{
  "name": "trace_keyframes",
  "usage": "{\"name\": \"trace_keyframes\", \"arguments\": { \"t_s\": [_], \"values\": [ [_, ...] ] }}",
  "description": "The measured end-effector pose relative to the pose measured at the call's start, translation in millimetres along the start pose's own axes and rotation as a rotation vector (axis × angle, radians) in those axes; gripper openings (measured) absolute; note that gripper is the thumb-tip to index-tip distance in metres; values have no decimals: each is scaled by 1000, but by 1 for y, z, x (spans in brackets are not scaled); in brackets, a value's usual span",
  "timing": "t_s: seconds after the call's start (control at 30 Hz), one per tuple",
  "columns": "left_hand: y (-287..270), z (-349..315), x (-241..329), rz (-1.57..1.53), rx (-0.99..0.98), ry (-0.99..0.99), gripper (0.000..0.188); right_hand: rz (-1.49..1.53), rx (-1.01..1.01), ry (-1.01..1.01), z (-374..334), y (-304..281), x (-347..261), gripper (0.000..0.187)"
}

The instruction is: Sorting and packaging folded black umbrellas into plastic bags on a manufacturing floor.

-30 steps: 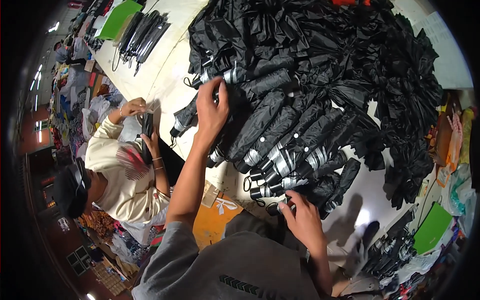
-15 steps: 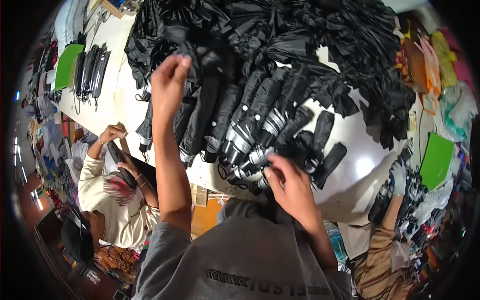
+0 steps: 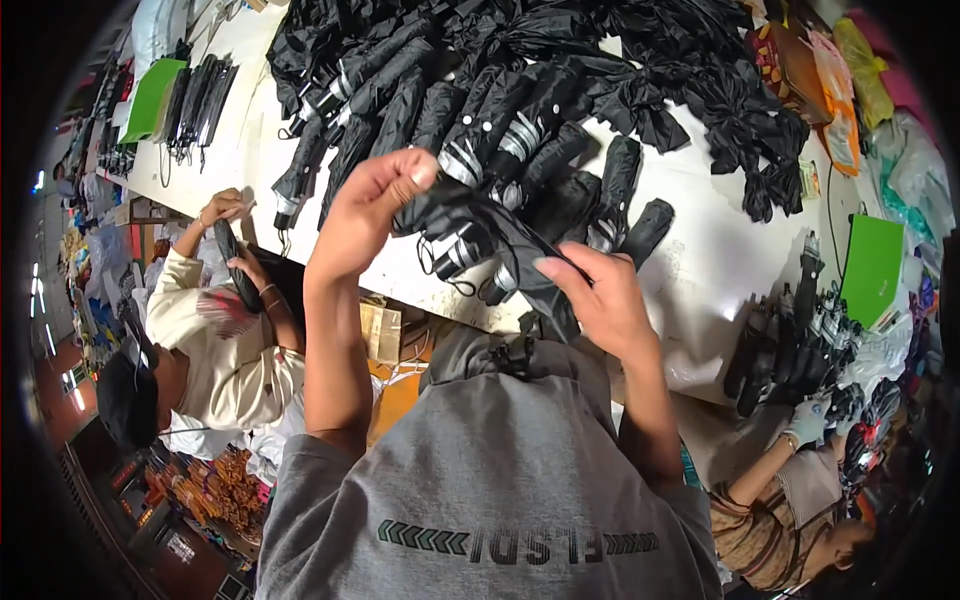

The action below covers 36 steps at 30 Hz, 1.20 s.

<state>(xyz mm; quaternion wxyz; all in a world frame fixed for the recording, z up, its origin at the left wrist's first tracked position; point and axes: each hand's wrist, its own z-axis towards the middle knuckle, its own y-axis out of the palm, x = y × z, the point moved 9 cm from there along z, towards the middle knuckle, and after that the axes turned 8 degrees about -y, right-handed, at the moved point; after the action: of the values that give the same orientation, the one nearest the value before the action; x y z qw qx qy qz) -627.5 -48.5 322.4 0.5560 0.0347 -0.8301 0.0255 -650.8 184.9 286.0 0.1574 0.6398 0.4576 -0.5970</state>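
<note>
Just in front of my chest I hold a black folding umbrella [image 3: 497,232] with loosely gathered cloth, slanting between my hands. My left hand [image 3: 370,205], fingers closed, has its upper-left end. My right hand [image 3: 605,295] pinches the cloth at the lower right, thumb on top. Beyond my hands, several folded black umbrellas [image 3: 400,110] lie side by side on the white table [image 3: 690,310], with silvery rib ends and white dots showing. The held umbrella hides part of this row. One folded umbrella [image 3: 300,175] lies apart at the left.
Loose black umbrellas [image 3: 650,50] are heaped at the back. At left, a co-worker [image 3: 215,340] holds a dark umbrella; another [image 3: 780,500], gloved, works beside piled umbrellas [image 3: 790,350] at right. Green boxes [image 3: 873,270] and wrapped umbrellas [image 3: 197,110] occupy the table's sides.
My left hand has come back toward me from the far heap and now holds one end of a black umbrella. My right hand, previously at the row, now grips its cloth.
</note>
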Motion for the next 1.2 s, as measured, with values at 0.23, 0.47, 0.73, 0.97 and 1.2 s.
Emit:
{"name": "trace_keyframes", "arguments": {
  "t_s": [0.23,0.47,0.73,0.97,1.2],
  "values": [
    [40,-5,-37,-643,-48,-25,25,458,40,-2,-60,13,26,29],
    [85,-8,-106,-946,-120,-98,44,652,232,-82,-68,9,21,17],
    [177,-63,-92,-650,-259,-231,33,1064,267,68,-72,39,48,25],
    [157,-61,-99,-386,125,-224,19,1008,216,276,-77,55,54,25],
    [144,-59,-80,-236,275,-93,29,597,468,-105,-80,2,30,23]
  ]
}}
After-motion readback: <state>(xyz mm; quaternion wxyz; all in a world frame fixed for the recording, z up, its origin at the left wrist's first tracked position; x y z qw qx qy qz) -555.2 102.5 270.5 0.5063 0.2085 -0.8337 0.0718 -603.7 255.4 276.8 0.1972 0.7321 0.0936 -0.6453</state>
